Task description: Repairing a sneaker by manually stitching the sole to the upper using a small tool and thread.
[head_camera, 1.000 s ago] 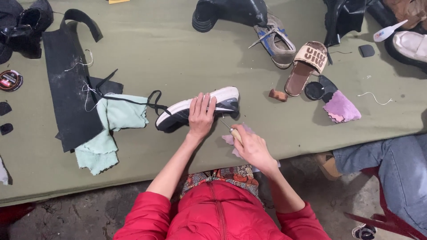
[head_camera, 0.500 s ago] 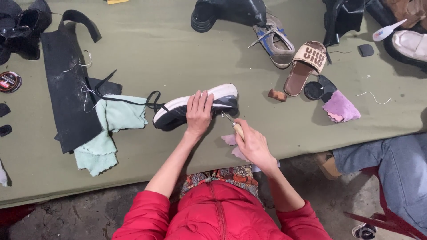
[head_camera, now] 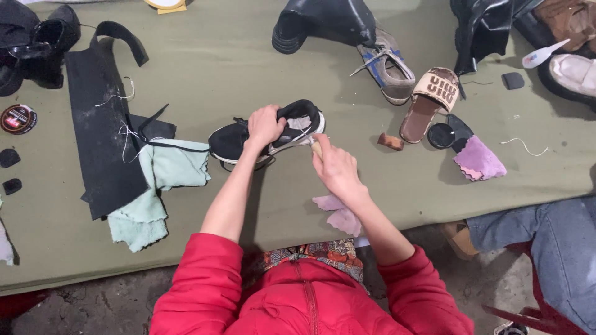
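Note:
A black sneaker with a white sole [head_camera: 230,139] lies on the olive-green table [head_camera: 217,68], turned so its opening faces up. My left hand [head_camera: 266,125] grips it over the middle. My right hand [head_camera: 335,169] is at the shoe's heel end, holding a small light-coloured tool whose tip touches the sole edge. A pink cloth [head_camera: 338,214] lies on the table just under my right wrist. Both arms wear red sleeves.
A mint-green cloth [head_camera: 158,186] and black material with white thread [head_camera: 102,142] lie left. A tan slide sandal [head_camera: 428,102], a grey sneaker [head_camera: 388,65], a black boot [head_camera: 323,22], a second pink cloth [head_camera: 478,160], a polish tin [head_camera: 18,118]. Another person's jeans-clad leg [head_camera: 540,242] sits right.
The shoe was lying sole-up under my left hand; now it is rolled over with its opening up. My right hand has risen from the pink cloth to the heel.

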